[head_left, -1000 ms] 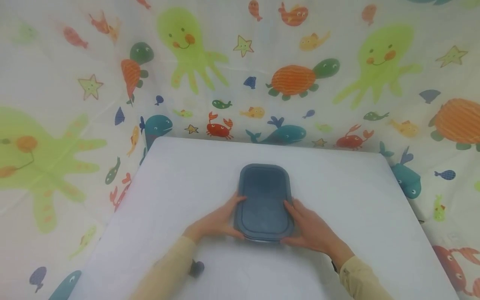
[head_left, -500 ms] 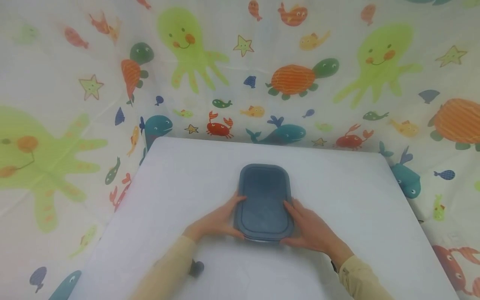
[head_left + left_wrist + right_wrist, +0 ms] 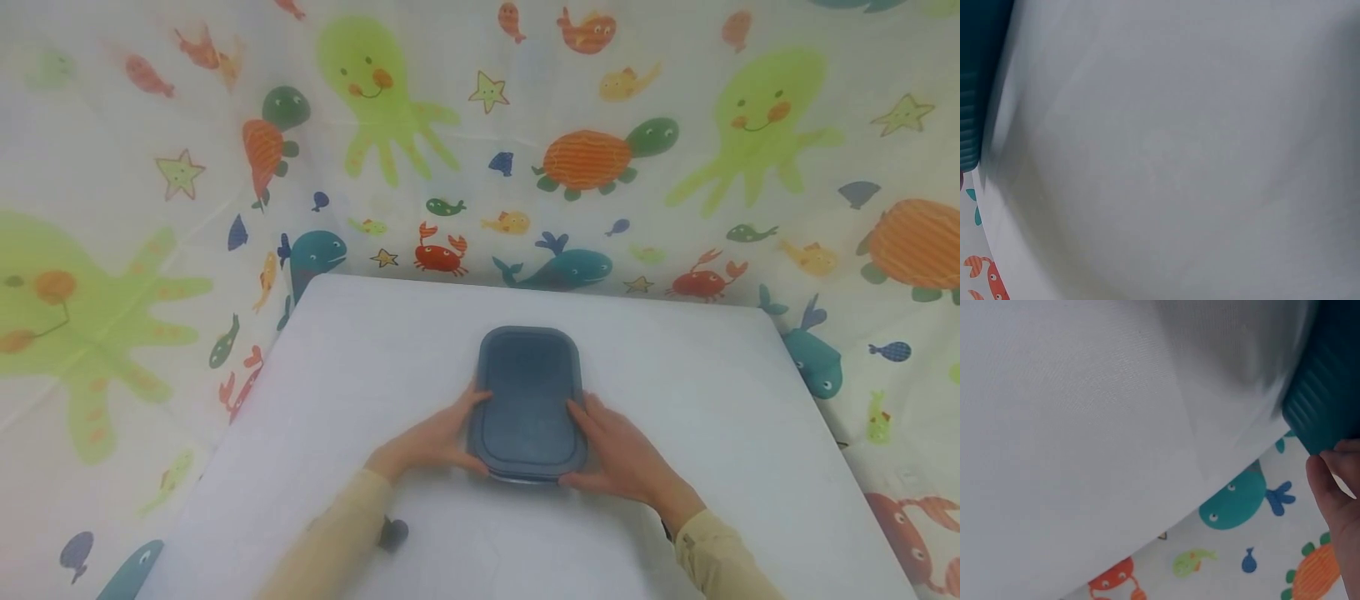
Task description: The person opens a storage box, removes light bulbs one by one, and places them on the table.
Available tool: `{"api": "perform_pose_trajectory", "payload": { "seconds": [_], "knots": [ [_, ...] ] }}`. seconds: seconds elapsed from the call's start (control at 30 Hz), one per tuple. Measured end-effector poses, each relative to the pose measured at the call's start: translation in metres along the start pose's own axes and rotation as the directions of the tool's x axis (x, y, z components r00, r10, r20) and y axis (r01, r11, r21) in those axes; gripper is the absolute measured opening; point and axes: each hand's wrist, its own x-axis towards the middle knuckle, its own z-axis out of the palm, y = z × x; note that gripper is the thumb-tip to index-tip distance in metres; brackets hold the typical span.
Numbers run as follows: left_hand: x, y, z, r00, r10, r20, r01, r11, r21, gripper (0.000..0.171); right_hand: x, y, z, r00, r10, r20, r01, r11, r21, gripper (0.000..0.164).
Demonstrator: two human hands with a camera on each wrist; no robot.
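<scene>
A dark blue, rounded rectangular lidded food container (image 3: pixel 528 400) is on the white table, one short side toward me. My left hand (image 3: pixel 441 437) grips its left side, with the thumb toward the near corner and a fingertip over the rim. From the other side, my right hand (image 3: pixel 621 457) holds it in much the same way. The left wrist view catches only the container's ridged wall (image 3: pixel 969 94) at the left edge. In the right wrist view, the fingers (image 3: pixel 1322 487) of my right hand pinch a bottom corner of the teal-looking container (image 3: pixel 1329 394).
The white-covered table (image 3: pixel 360 350) extends around the container on all sides. Behind it and to both sides hangs a curtain (image 3: pixel 465 125) printed with sea animals. Beside my left sleeve (image 3: pixel 337 533) shows a small dark round piece (image 3: pixel 393 534).
</scene>
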Motion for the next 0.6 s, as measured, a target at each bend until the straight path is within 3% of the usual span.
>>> {"api": "perform_pose_trajectory", "payload": {
  "seconds": [0.33, 0.6],
  "knots": [
    [-0.002, 0.003, -0.01, 1.0, -0.016, -0.013, 0.016, 1.0, 0.007, 0.126, 0.006, -0.003, -0.003, 0.996, -0.047, -0.077, 0.045, 0.999, -0.026, 0.111],
    [-0.006, -0.004, -0.02, 1.0, -0.021, -0.018, 0.021, 1.0, 0.015, 0.126, 0.017, -0.014, -0.006, 0.992, -0.088, -0.091, 0.081, 0.994, -0.073, 0.11]
  ]
}}
